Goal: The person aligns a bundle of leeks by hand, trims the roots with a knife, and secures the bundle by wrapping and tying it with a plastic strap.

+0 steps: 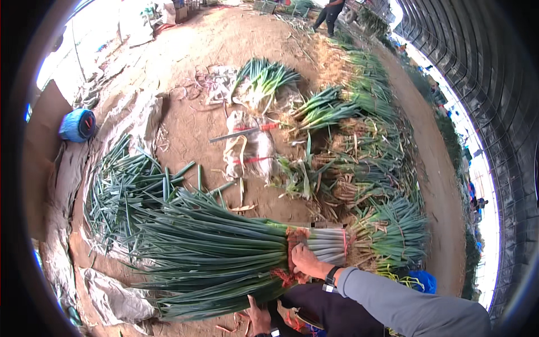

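Observation:
A large bundle of green onions [224,241] lies across in front of me, its long dark leaves to the left and its white stalks [325,241] to the right. A reddish-orange binding [296,238] goes round it where the leaves meet the stalks, and a thin pink tie [346,241] circles the white end. My right hand [306,261] is closed on the reddish-orange binding, its fingertips partly hidden. At the lower edge of the leaves is my left hand [259,317], with a finger stretched up against them; its other fingers are partly out of sight.
Loose cut leaves [123,196] are heaped at the left. A long-bladed knife with a red handle [244,133] lies on a pale sack [250,151]. More onion bundles [266,78] lie beyond and along the right. A blue roll [77,124] is far left; a person [330,16] stands at the back.

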`<state>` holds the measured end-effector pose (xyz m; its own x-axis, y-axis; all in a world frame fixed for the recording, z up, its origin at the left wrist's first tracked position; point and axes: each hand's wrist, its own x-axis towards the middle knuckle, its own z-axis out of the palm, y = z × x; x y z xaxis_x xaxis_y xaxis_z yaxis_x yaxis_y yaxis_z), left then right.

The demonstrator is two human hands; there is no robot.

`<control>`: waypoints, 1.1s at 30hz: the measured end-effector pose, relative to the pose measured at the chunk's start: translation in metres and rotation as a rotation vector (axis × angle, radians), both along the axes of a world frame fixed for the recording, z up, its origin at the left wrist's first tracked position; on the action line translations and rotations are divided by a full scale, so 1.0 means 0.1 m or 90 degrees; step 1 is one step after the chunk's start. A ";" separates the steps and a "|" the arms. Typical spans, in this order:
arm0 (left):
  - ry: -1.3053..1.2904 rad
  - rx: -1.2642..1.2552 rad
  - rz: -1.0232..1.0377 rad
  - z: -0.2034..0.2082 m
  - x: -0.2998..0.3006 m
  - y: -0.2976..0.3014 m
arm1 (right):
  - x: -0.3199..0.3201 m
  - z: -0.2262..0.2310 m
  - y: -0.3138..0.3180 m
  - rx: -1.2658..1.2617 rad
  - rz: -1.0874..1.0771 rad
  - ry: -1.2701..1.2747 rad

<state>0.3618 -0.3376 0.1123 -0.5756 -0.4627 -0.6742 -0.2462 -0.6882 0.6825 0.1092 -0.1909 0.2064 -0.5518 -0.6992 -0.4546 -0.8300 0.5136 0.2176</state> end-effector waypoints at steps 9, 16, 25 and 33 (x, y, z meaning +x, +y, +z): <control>0.007 0.219 0.110 0.11 -0.24 -0.11 | -0.16 -0.16 -0.21 -0.097 -0.086 -0.089; -0.004 0.324 0.320 -0.17 -0.37 -0.07 | -0.26 -0.39 -0.31 0.021 -0.030 -0.106; 0.037 0.369 0.379 -0.09 -0.34 -0.07 | -0.22 -0.30 -0.32 0.022 -0.091 -0.184; 0.021 0.198 0.412 -0.33 -0.34 0.10 | -0.32 -0.25 -0.46 0.127 -0.075 -0.283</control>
<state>0.3276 -0.3275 0.0798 -0.2726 -0.5074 -0.8175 0.2947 -0.8528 0.4311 0.0773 -0.2369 0.1818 -0.3447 -0.5187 -0.7824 -0.8038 0.5937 -0.0394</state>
